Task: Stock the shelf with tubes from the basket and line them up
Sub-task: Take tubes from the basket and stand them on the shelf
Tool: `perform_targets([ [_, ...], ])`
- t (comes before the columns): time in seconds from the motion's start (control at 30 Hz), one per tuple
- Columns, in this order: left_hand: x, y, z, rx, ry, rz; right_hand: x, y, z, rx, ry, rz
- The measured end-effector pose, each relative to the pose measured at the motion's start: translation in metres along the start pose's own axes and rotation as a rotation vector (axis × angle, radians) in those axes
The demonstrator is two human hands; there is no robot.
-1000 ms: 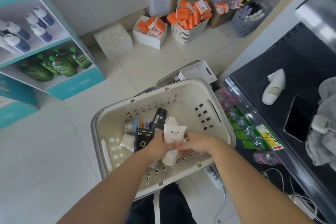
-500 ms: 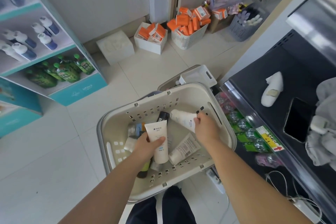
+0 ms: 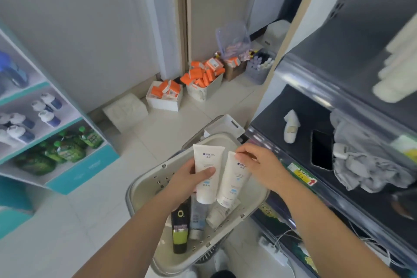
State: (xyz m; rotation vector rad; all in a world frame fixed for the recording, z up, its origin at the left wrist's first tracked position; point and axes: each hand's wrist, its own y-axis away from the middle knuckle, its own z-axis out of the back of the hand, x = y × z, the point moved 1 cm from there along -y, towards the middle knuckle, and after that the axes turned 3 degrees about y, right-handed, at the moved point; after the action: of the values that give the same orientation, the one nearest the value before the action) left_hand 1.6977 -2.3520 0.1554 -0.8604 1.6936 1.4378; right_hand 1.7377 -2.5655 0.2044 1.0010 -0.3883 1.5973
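Note:
My left hand point(image 3: 187, 181) grips a white tube point(image 3: 207, 166) with its crimped end up, above the beige basket point(image 3: 144, 189). Beside it, my right hand point(image 3: 262, 166) pinches the top end of a second white tube point(image 3: 234, 177). Both tubes hang cap down over the basket. Inside the basket lie a black-and-green tube point(image 3: 179, 230), a grey-blue tube point(image 3: 198, 216) and a small white tube point(image 3: 220, 212). The dark shelf point(image 3: 302, 106) stands to the right, with one white tube point(image 3: 291, 125) lying on it.
A black phone point(image 3: 321, 150) and a grey cloth point(image 3: 365, 158) lie on the same shelf. Pale tubes point(image 3: 397, 74) sit blurred on the shelf above. Bins of orange boxes point(image 3: 203, 79) stand by the far wall. A teal rack with bottles point(image 3: 42, 119) is at left.
Both hands have lifted their white tubes up out of the basket and brought them side by side. The view has tilted up toward the shelf.

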Motion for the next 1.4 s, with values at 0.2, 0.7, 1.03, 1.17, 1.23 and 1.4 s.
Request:
perform_targets([
  [0.2,-0.053,0.019,-0.043,0.212,-0.156,-0.125,0.029,0.058,0.052,-0.18,-0.032,-0.012],
  [0.7,-0.119,0.093,-0.301,0.707,-0.319,-0.405,0.002,0.31,0.21,-0.732,0.084,-0.176],
  [1.03,-0.123,0.163,-0.502,0.83,-0.353,-0.53,-0.071,0.47,0.314,-0.957,0.129,-0.229],
  [1.17,-0.124,0.177,-0.561,0.837,-0.34,-0.545,-0.096,0.508,0.352,-1.0,0.144,-0.22],
  [1.23,-0.126,0.176,-0.584,0.809,-0.351,-0.573,-0.104,0.517,0.368,-1.006,0.168,-0.212],
  [1.4,-0.135,0.164,-0.62,0.727,-0.357,-0.63,-0.123,0.515,0.4,-1.042,0.301,-0.191],
])
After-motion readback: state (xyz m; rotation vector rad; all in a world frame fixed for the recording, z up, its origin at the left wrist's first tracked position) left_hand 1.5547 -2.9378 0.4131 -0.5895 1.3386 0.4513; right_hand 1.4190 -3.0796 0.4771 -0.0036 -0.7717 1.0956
